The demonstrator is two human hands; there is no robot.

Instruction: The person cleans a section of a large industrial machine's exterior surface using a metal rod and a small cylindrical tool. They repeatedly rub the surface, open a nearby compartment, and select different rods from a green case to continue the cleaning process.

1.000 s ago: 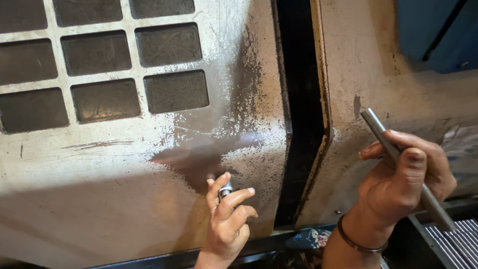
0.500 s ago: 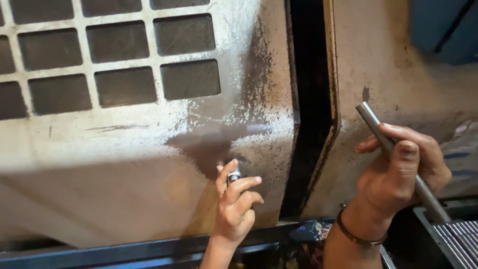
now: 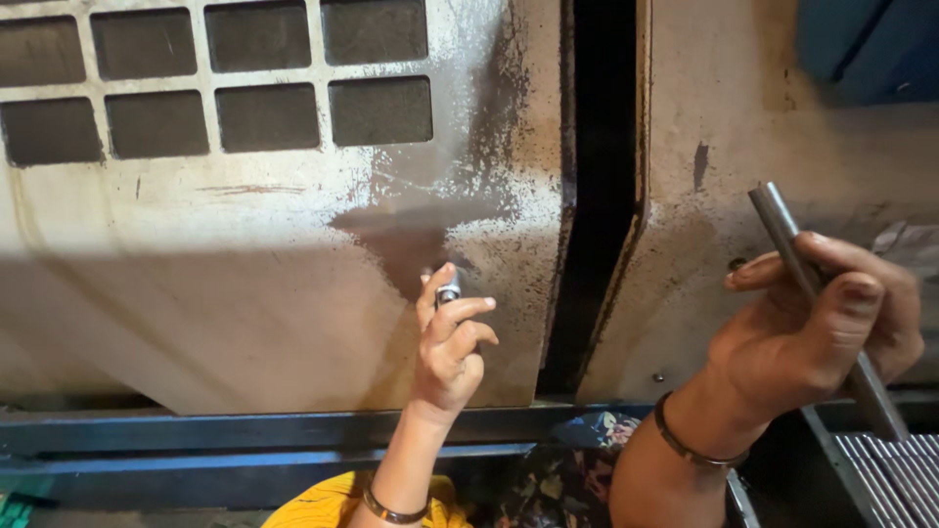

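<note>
My left hand (image 3: 447,342) is raised against a worn beige metal machine panel (image 3: 245,284) and pinches a small silver cylindrical metal part (image 3: 449,290) between thumb and fingers, close to a dark smear on the panel. My right hand (image 3: 817,328) is closed around a long grey metal rod (image 3: 802,269) that slants up to the left and down to the right, in front of a second beige panel (image 3: 743,117). Both wrists wear thin bangles.
A dark vertical gap (image 3: 602,186) separates the two panels. A grid of dark rectangular vent openings (image 3: 215,78) fills the upper left. A blue-grey metal rail (image 3: 245,435) runs below. Several grey rods (image 3: 895,479) lie at the lower right.
The view has shifted so the panels sit lower and further right in the frame. My left hand keeps the small part against the panel; my right hand still grips the rod.
</note>
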